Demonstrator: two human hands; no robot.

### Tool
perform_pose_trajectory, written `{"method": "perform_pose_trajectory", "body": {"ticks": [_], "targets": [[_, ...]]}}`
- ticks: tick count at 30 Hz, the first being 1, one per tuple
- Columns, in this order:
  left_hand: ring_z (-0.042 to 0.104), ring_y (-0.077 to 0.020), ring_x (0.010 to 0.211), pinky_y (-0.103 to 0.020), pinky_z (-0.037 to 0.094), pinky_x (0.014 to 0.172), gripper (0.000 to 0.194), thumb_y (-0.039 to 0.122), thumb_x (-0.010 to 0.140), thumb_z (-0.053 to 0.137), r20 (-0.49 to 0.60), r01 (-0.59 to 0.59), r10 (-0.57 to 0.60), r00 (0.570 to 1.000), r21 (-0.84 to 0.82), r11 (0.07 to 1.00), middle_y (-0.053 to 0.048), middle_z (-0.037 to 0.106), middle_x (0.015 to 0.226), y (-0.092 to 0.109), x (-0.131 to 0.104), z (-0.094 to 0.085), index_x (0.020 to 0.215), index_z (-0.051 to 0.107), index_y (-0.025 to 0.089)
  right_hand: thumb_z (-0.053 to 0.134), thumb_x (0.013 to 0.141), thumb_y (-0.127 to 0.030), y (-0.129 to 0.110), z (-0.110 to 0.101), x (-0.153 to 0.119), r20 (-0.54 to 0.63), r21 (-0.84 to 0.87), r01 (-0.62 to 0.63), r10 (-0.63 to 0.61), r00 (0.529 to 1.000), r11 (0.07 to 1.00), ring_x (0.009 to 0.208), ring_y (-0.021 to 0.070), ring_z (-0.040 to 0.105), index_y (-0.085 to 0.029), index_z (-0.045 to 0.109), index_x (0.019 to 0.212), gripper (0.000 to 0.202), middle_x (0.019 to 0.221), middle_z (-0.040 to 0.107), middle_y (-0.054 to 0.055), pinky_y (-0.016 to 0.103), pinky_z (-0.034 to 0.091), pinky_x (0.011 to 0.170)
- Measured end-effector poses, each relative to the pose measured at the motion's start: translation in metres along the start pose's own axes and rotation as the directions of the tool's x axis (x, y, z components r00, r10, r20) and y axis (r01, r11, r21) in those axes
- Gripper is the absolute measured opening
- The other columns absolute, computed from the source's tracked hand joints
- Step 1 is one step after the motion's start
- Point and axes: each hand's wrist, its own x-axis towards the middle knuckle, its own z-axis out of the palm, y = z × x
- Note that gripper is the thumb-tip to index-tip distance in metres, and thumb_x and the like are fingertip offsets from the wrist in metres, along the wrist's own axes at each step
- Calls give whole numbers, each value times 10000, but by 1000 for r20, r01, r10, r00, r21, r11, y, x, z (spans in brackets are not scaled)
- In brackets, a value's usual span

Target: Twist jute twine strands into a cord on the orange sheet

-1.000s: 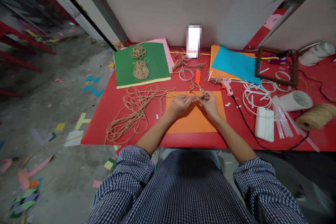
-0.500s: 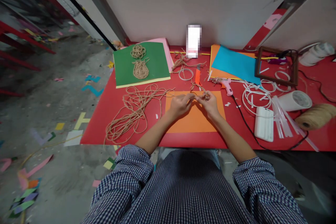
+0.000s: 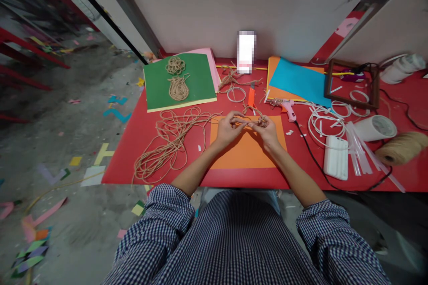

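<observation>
Over the far left corner of the rectangular orange paper sheet (image 3: 247, 153), near the front edge of the red tabletop (image 3: 190, 176), the left of the two bare hands (image 3: 228, 131) has opened its grouped fingers. They now arch up and apart from the thumb, and a stretch of thin brown twine (image 3: 238, 120) shows in the gap, where the bunched fingers covered it before.

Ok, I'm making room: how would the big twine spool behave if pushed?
The twine spool lies on its side and looks round, so it would probably roll. Its thick, tight winding suggests it would feel firm, not floppy.
</observation>
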Motion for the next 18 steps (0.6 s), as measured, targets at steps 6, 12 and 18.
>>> {"method": "perform_pose_trajectory", "body": {"ticks": [6,12,18], "targets": [[435,-69,514,-231,343,512,419,463,800,858,19,94,-93,996,-186,978,-40,786,885,-14,7,1,1071,661,213,943,680,-405,-1,1,-1,19,34,0,-1,1000,999,789,166,659,-249,496,854,505,786,635,-33,295,527,740],[515,-88,582,-248,416,555,279,431,880,785,-28,-6,4,1000,-68,998,-59,770,997,-14,11,-6,1018,699,205,943,698,-413,-6,5,-3,47,25,13,-14,999,1000,839,170,673,-250,511,852,487,807,637,-32,289,523,763],[664,-165,820,-312,525,757,247,415,987,659,178,-213,185,966,154,965,-78,760,1091,-1,10,-11,1095,739,208,819,827,-579,-14,8,-10,183,-24,-30,34,983,999,590,102,473,-258,567,898,415,786,578,-41,243,387,523]]}}
